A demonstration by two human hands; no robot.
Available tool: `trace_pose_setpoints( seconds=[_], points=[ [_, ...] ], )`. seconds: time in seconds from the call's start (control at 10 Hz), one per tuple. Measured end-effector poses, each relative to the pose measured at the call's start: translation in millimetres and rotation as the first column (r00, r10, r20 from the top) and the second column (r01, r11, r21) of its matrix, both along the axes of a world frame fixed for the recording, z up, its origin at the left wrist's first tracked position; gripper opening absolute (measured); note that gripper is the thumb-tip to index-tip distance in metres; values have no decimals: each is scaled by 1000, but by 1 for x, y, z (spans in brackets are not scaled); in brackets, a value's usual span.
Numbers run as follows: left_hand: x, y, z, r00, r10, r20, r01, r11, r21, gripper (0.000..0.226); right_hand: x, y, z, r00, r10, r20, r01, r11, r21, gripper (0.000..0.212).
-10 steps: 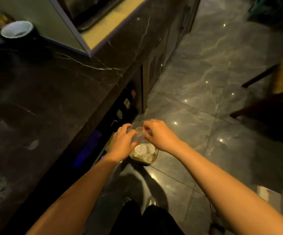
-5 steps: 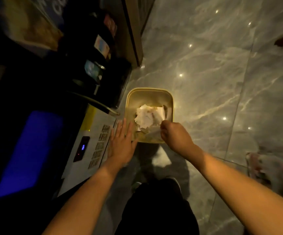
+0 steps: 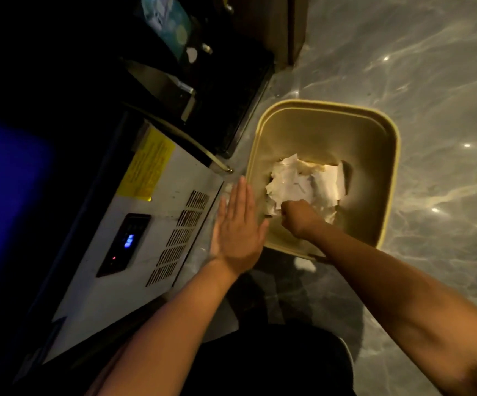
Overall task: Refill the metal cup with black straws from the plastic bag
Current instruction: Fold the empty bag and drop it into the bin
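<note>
Neither the metal cup, the black straws nor the plastic bag is in view. I look down at a tan square waste bin point(image 3: 392, 155) on the floor, with crumpled white paper point(image 3: 305, 181) at its bottom. My right hand point(image 3: 297, 217) is a closed fist reaching over the bin's near rim, just above the paper; I see nothing sticking out of it. My left hand point(image 3: 238, 227) is flat, fingers straight and together, hovering just left of the bin and holding nothing.
A silver under-counter appliance point(image 3: 145, 238) with vent slots, a yellow label and a small lit panel stands left of the bin. Further left is a blue glow point(image 3: 5, 195). Glossy grey marble floor point(image 3: 431, 81) spreads right. A small white scrap point(image 3: 304, 264) lies by the bin.
My view dropped from the dark counter to the floor and closed in on the bin. My left hand let go and opened flat; my right fist went down into the bin.
</note>
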State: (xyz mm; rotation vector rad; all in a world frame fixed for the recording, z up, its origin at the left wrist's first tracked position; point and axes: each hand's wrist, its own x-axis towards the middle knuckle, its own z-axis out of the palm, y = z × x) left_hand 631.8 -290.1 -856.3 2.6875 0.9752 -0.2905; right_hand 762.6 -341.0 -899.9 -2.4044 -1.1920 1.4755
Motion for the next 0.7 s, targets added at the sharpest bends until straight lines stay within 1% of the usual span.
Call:
trace_pose_setpoints(
  seconds=[0.2, 0.3, 0.4, 0.5, 0.6, 0.7],
  points=[
    [0, 4, -4, 998, -12, -60, 14, 999, 32, 64, 1, 16, -27, 994, 83, -68, -92, 986, -142, 28],
    [0, 4, -4, 996, -21, -85, 28, 997, 73, 62, 1, 15, -30, 988, 122, -98, -140, 970, -200, 32],
    [1, 5, 0, 993, -33, -117, 39, 998, 53, 61, 0, 10, -21, 986, 120, -116, -143, 965, -219, 36],
    [1, 3, 9, 979, -54, -197, 72, 994, 85, 63, -1, 3, 4, 987, 58, -151, -82, 985, -155, 39],
    [3, -4, 33, 969, -22, -245, 39, 997, 66, 62, 1, -10, 38, 985, 21, -172, -40, 993, -113, 51],
    [5, -14, 68, 974, -62, -219, 64, 998, 0, 61, 3, -23, 74, 992, -30, -119, 24, 998, -53, 66]
  ],
)
